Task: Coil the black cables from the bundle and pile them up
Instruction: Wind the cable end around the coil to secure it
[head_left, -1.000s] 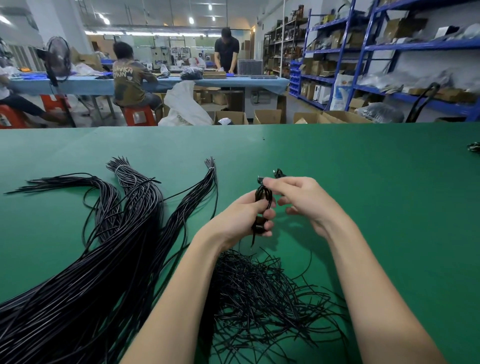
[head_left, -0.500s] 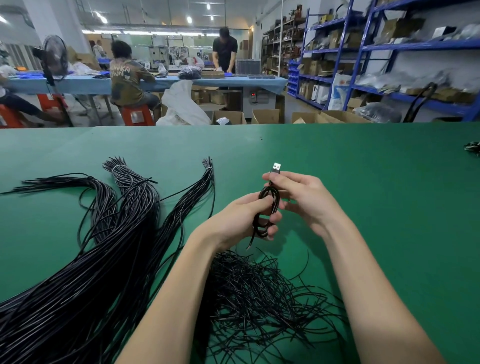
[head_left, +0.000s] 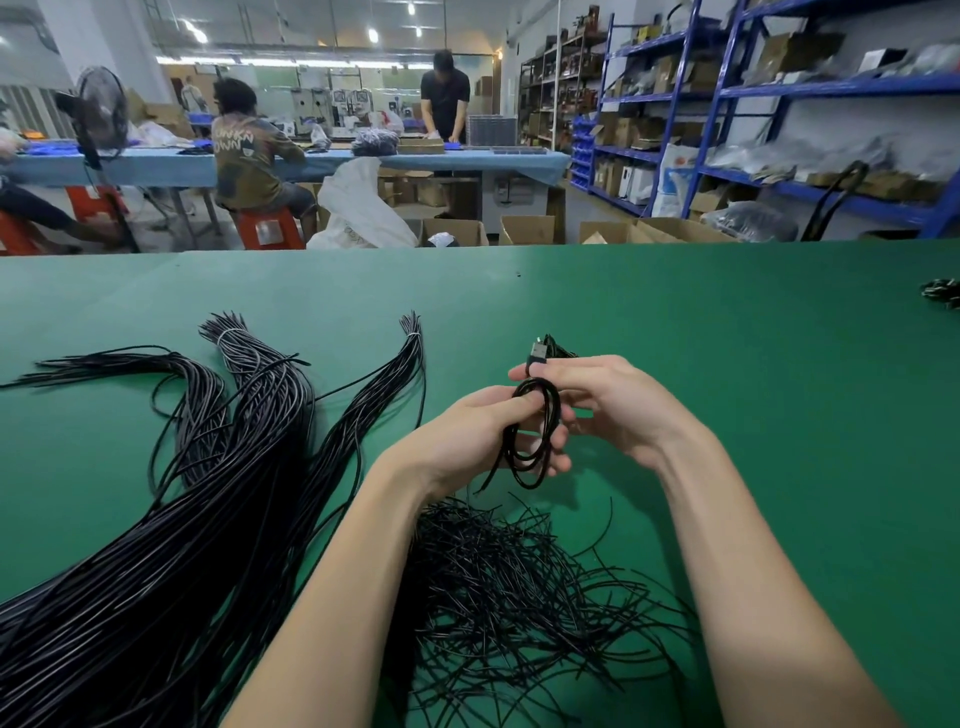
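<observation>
I count two hands, my left hand (head_left: 467, 441) and right hand (head_left: 608, 410), with one coiled cable (head_left: 535, 436) between them. Left on the green table (head_left: 727, 364): three tied cable bundles, at far left (head_left: 130, 364), middle (head_left: 249, 374) and right (head_left: 384, 395). Near centre, one loose heap of thin black strands (head_left: 509, 587); too many to count. Far off, two people fully seen, one seated (head_left: 249, 150), one standing (head_left: 447, 98). One fan (head_left: 101, 111).

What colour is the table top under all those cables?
Green; the table top shows plainly in the head view.
</observation>
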